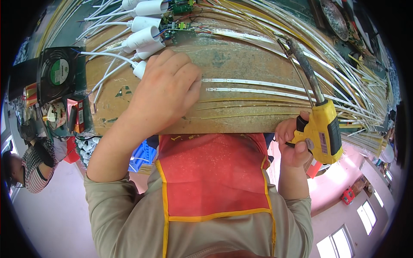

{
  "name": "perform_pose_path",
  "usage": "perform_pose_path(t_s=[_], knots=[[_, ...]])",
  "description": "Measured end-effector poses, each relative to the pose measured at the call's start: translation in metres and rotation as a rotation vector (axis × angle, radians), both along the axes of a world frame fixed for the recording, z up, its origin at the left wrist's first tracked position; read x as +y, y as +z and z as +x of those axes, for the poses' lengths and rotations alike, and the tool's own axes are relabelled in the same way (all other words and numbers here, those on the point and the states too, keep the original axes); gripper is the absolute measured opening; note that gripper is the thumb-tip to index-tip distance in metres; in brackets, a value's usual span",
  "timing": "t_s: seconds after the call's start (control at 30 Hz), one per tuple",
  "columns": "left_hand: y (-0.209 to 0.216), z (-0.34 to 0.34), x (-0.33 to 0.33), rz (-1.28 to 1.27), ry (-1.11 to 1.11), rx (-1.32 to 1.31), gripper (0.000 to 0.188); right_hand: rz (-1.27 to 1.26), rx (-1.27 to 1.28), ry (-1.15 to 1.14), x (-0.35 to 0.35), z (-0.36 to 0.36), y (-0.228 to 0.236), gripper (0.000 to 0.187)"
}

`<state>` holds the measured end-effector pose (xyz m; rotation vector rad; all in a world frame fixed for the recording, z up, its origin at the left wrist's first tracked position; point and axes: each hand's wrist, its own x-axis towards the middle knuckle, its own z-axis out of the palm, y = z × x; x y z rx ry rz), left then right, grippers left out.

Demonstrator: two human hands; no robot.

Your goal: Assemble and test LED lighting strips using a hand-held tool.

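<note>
My left hand (170, 84) is curled palm-down over the wooden board, its fingertips hidden beneath it. A white plastic cap with a cable (139, 69) sticks out beside the knuckles. At the hand's right side, the end of a white LED strip (241, 81) meets it; whether the fingers grip cap or strip, I cannot make out. My right hand (292, 139) is wrapped round the grip of a yellow-and-black soldering gun (329, 133), near the board's front edge. Its metal barrel points up and away over the strips. A second LED strip (249, 92) lies just nearer to me.
White lamp housings with cables and green circuit boards (146, 38) are heaped at the far left. A black fan (59, 71) stands on the left. Long strips (357, 81) bunch together on the right. Another person (36, 165) is at the far left edge.
</note>
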<state>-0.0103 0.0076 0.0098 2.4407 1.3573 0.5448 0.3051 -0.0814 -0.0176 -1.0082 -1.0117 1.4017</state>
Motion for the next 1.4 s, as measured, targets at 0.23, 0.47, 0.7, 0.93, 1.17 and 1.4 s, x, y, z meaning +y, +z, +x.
perform_pose_path(t_s=[0.23,0.47,0.7,0.93,1.17,1.4], knots=[[0.02,-0.007,-0.014,0.177,-0.025,-0.018,0.018,0.019,0.003,-0.005,0.0,0.0,-0.003,0.079],[0.019,-0.021,-0.035,0.034,0.03,0.121,0.022,0.016,0.026,0.028,-0.001,0.0,-0.003,0.077],[0.001,-0.008,0.01,0.213,0.027,0.04,0.02,0.014,0.057,0.027,-0.001,0.003,-0.004,0.076],[0.019,-0.009,0.018,0.052,-0.025,0.066,0.015,0.004,0.112,0.033,-0.001,0.001,-0.007,0.077],[0.076,-0.02,0.098,0.254,0.098,-0.01,0.021,-0.005,0.143,0.016,-0.002,0.002,-0.007,0.077],[0.041,-0.057,0.227,0.527,0.294,0.421,0.025,-0.014,0.146,-0.004,-0.004,0.001,-0.007,0.076]])
